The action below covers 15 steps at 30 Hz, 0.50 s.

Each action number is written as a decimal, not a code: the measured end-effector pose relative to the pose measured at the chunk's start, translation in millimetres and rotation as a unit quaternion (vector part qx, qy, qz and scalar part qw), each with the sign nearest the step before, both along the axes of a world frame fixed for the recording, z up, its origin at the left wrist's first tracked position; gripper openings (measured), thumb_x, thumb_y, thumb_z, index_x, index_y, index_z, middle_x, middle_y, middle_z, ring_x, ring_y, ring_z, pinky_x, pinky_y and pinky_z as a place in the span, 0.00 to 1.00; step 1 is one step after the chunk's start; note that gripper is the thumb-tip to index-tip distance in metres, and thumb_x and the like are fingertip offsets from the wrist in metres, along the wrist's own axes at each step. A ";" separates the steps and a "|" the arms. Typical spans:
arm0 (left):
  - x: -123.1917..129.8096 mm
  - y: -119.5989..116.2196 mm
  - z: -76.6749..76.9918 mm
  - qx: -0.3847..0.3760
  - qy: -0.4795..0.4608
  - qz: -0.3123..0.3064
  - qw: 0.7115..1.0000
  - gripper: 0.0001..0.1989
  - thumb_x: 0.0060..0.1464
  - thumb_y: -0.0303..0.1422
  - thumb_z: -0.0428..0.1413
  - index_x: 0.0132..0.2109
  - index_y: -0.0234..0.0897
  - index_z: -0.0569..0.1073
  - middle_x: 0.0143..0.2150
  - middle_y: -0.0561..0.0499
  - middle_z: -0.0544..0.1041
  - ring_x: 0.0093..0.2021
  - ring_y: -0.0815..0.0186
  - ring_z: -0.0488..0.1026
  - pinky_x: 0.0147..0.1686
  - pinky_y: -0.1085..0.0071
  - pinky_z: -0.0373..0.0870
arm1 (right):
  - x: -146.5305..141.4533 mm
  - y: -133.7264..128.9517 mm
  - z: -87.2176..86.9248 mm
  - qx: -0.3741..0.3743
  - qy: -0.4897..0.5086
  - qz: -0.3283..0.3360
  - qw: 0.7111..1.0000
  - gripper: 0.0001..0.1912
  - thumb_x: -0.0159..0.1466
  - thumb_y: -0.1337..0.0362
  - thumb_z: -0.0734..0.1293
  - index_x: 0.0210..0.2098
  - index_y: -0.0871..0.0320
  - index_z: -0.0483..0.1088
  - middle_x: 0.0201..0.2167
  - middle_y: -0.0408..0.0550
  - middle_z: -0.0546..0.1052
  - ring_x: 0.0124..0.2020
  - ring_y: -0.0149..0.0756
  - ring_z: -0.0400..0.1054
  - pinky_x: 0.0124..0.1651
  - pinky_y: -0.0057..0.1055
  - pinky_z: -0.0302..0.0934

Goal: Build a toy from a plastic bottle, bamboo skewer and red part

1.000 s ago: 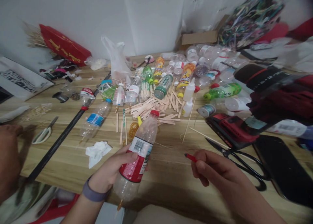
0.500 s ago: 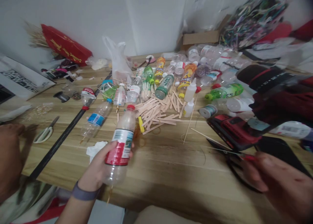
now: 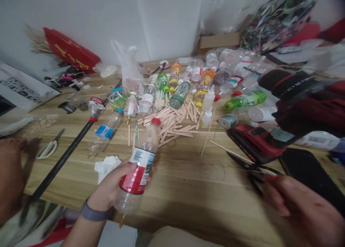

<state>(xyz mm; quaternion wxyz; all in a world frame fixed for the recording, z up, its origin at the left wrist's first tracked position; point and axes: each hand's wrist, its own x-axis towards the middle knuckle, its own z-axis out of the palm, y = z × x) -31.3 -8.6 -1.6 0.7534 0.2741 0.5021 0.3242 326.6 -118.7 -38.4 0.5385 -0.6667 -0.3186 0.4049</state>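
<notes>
My left hand (image 3: 115, 182), with a dark band on its wrist, is wrapped round a clear plastic bottle (image 3: 147, 142) with a red cap and a red and white label. The bottle is tilted, cap away from me, and a thin brownish piece (image 3: 122, 221) sticks out of its base. On the right, my right hand (image 3: 299, 200) is blurred, its fingers pinched together on something small and red that I cannot make out. Just beyond those fingers lie black scissors (image 3: 242, 161) on the wooden table (image 3: 185, 193).
Flat wooden sticks (image 3: 172, 123) lie mid-table before many bottles. A red and black power drill (image 3: 285, 132) and a dark flat object (image 3: 309, 175) are at right. White-handled scissors (image 3: 51, 146) and a black pole (image 3: 64, 157) lie left. Another person's hand (image 3: 10, 171) rests far left.
The bottle in my left hand has shifted slightly right and nearer to me. My right hand has moved slightly down, and the thin shaft seen before at its fingertips no longer shows clearly.
</notes>
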 end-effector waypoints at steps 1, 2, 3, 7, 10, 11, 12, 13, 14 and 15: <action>5.0 -0.7 -1.5 0.003 -0.019 -0.022 1.000 0.19 0.37 0.37 0.72 0.37 0.32 0.81 0.31 0.45 0.84 0.28 0.60 0.80 0.28 0.72 0.75 | -9.9 3.8 0.6 -0.002 0.016 0.022 1.000 0.30 0.62 0.39 0.67 0.15 0.54 0.64 0.15 0.43 0.62 0.19 0.33 0.55 0.21 0.30 0.56; 9.6 -1.3 -3.1 0.003 -0.033 -0.039 0.999 0.21 0.36 0.38 0.73 0.37 0.32 0.80 0.31 0.45 0.83 0.28 0.60 0.80 0.28 0.71 0.75 | -19.2 7.5 2.1 -0.006 0.027 0.054 0.998 0.30 0.62 0.39 0.67 0.16 0.54 0.65 0.16 0.43 0.63 0.19 0.33 0.55 0.22 0.30 0.55; 13.8 -1.7 -4.5 0.002 -0.043 -0.052 0.998 0.22 0.35 0.39 0.74 0.38 0.32 0.80 0.31 0.45 0.83 0.28 0.60 0.79 0.28 0.71 0.74 | -27.8 10.9 4.3 -0.004 0.041 0.084 0.996 0.29 0.62 0.39 0.68 0.18 0.55 0.66 0.17 0.42 0.64 0.20 0.32 0.55 0.22 0.30 0.54; 24.2 -3.8 -8.9 0.000 -0.081 -0.085 0.993 0.22 0.37 0.38 0.74 0.40 0.34 0.80 0.33 0.46 0.83 0.30 0.61 0.79 0.32 0.70 0.74 | -55.5 21.6 16.5 0.024 0.097 0.155 0.983 0.29 0.61 0.39 0.70 0.19 0.55 0.64 0.17 0.39 0.62 0.20 0.30 0.52 0.25 0.30 0.50; 26.1 -5.5 -11.3 0.002 -0.100 -0.109 0.989 0.19 0.42 0.38 0.72 0.41 0.34 0.80 0.35 0.47 0.83 0.32 0.63 0.79 0.34 0.70 0.74 | -68.8 27.4 25.2 0.019 0.133 0.196 0.971 0.30 0.59 0.38 0.70 0.19 0.55 0.61 0.18 0.38 0.61 0.20 0.29 0.52 0.26 0.30 0.50; 26.1 -5.9 -12.2 0.002 -0.104 -0.114 0.988 0.18 0.42 0.38 0.71 0.41 0.34 0.80 0.35 0.48 0.83 0.32 0.63 0.79 0.35 0.71 0.74 | -71.5 28.8 27.4 0.017 0.142 0.210 0.967 0.30 0.59 0.37 0.70 0.20 0.55 0.60 0.18 0.37 0.61 0.21 0.29 0.52 0.27 0.30 0.50; 25.9 -6.3 -13.2 0.002 -0.106 -0.117 0.987 0.18 0.43 0.38 0.71 0.41 0.34 0.80 0.34 0.48 0.83 0.31 0.63 0.80 0.34 0.71 0.74 | -73.4 30.0 29.2 0.014 0.148 0.222 0.964 0.30 0.59 0.37 0.70 0.20 0.55 0.61 0.18 0.38 0.62 0.21 0.29 0.52 0.26 0.30 0.50; 25.8 -6.5 -14.1 0.001 -0.106 -0.118 0.987 0.18 0.43 0.38 0.71 0.41 0.34 0.80 0.34 0.48 0.83 0.31 0.63 0.80 0.34 0.71 0.74 | -74.6 30.9 30.6 0.014 0.152 0.231 0.961 0.30 0.59 0.37 0.70 0.21 0.55 0.61 0.19 0.38 0.62 0.21 0.29 0.52 0.26 0.30 0.49; 25.6 -6.8 -14.9 0.001 -0.107 -0.118 0.987 0.18 0.43 0.37 0.71 0.41 0.35 0.80 0.34 0.49 0.83 0.31 0.62 0.80 0.33 0.71 0.74 | -75.0 31.4 31.6 0.014 0.155 0.238 0.959 0.30 0.59 0.37 0.71 0.21 0.55 0.61 0.19 0.38 0.62 0.21 0.29 0.52 0.26 0.29 0.49; 25.5 -6.9 -15.6 0.000 -0.108 -0.119 0.987 0.18 0.43 0.37 0.71 0.41 0.35 0.80 0.34 0.49 0.83 0.31 0.62 0.80 0.33 0.71 0.74 | -75.0 31.6 32.2 0.015 0.158 0.241 0.957 0.30 0.58 0.37 0.71 0.21 0.55 0.62 0.19 0.38 0.62 0.21 0.29 0.52 0.25 0.29 0.48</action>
